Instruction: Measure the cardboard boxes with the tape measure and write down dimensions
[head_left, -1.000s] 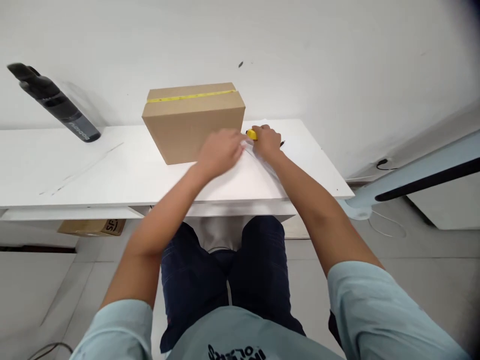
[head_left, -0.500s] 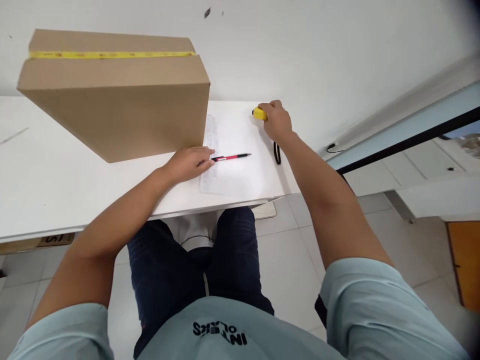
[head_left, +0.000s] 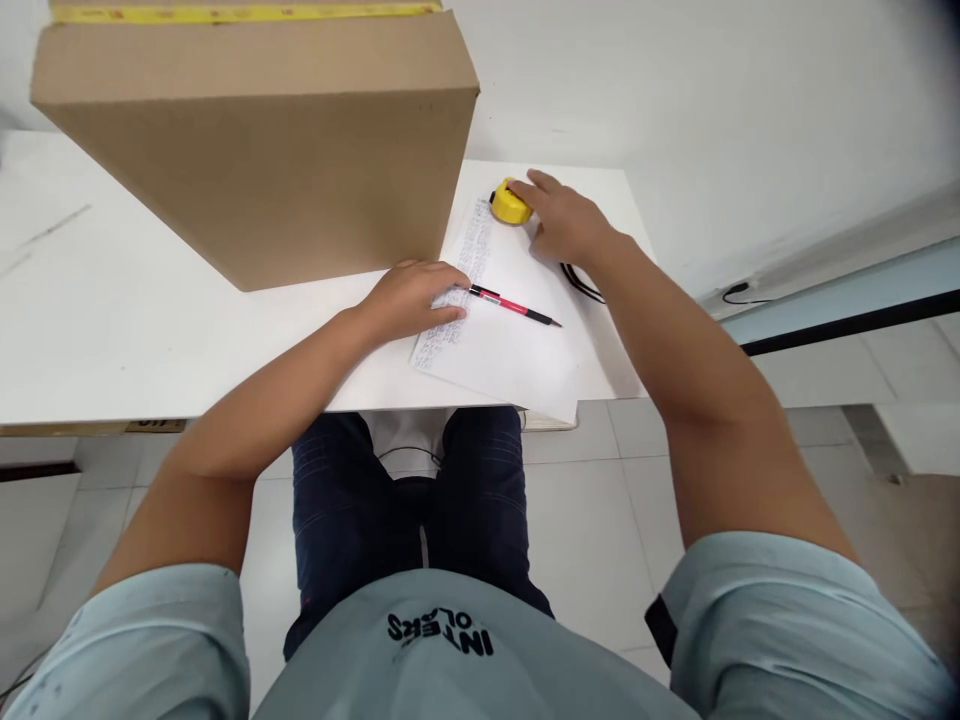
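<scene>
A yellow tape measure [head_left: 511, 203] lies flat at the top of the written paper sheet [head_left: 517, 370]. My right hand [head_left: 566, 218] is over its right side, one finger resting on it, the others spread and the thumb apart from it. A black strap [head_left: 581, 284] shows under my right wrist. My left hand [head_left: 416, 298] lies palm down with thumb and fingers apart, at the sheet's left edge over the handwriting. Just beyond its fingertips, a red and black pen [head_left: 514, 304] rests on the sheet. Whether the fingertips touch the pen, I cannot tell.
A large cardboard box [head_left: 300, 190] stands upright behind my left hand, with yellow tape [head_left: 247, 14] along its top. The white table [head_left: 150, 320] ends just before my legs, and the sheet's lower corner hangs over this edge. A wall rises behind.
The view has shifted. The tape measure now lies flat, and my right hand has loosened its fingers from it. The sheet and pen have turned, and the sheet's corner has come over the table edge.
</scene>
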